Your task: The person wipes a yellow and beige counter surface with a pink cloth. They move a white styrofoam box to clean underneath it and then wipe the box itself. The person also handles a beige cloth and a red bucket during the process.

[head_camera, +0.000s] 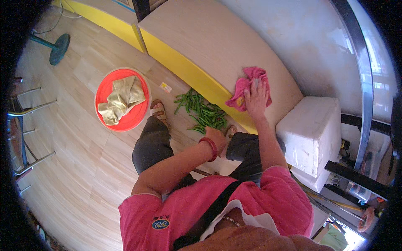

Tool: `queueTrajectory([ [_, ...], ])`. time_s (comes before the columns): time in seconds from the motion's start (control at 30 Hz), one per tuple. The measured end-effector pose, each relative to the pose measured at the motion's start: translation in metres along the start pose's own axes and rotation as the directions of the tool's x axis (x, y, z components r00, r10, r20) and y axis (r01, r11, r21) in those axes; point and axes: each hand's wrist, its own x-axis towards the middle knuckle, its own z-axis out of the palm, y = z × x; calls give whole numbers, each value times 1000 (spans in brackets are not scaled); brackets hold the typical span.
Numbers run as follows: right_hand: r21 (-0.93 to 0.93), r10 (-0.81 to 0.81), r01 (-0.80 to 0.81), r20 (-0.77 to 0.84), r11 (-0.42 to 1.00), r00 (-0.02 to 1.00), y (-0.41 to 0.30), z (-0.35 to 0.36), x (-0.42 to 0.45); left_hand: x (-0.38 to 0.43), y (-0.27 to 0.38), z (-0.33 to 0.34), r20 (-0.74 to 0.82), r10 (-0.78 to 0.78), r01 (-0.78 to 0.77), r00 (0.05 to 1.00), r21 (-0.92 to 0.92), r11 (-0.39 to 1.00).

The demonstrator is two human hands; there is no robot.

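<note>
On the bench top (201, 34), my right hand (258, 97) lies over a crumpled pink cloth (256, 72) near the yellow front edge, pressing it down with the fingers stretched forward. My left hand (216, 138), with a red bangle on its wrist, hangs low between my knees. It is nearest to a heap of long green chili peppers (201, 108) on the floor. Its fingers look curled, and whether they hold anything is hidden from above. The peppers lie between my sandalled feet, against the yellow bench face (179, 59).
A red round lid or tray (105, 91) with a tan cloth (125, 97) on it is left of my left foot. A white foam box (301, 125) stands at right. A small packet (165, 88), a green stand base (59, 48) and metal legs (37, 106) are also around.
</note>
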Motion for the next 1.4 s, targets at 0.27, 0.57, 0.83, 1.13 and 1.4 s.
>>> queueTrajectory([
  [0.27, 87, 318, -320, 30, 943, 948, 22, 46, 214, 2, 16, -3, 127, 56, -41, 990, -115, 992],
  [0.57, 206, -293, 330, -189, 921, 937, -147, 52, 242, 20, 5, -7, 42, 6, -2, 999, -92, 996],
  [0.83, -353, -679, 598, -176, 719, 712, -2, 4, 314, 48, 18, -9, 184, -31, 50, 982, -101, 994],
  [1.13, -538, -550, 531, 143, 655, 823, 196, 17, 258, 64, 26, -26, 136, -41, 49, 990, -57, 997],
  [1.4, -618, -391, 379, 124, 689, 912, 245, 8, 211, 65, 33, -1, 80, 41, -33, 996, -100, 994],
])
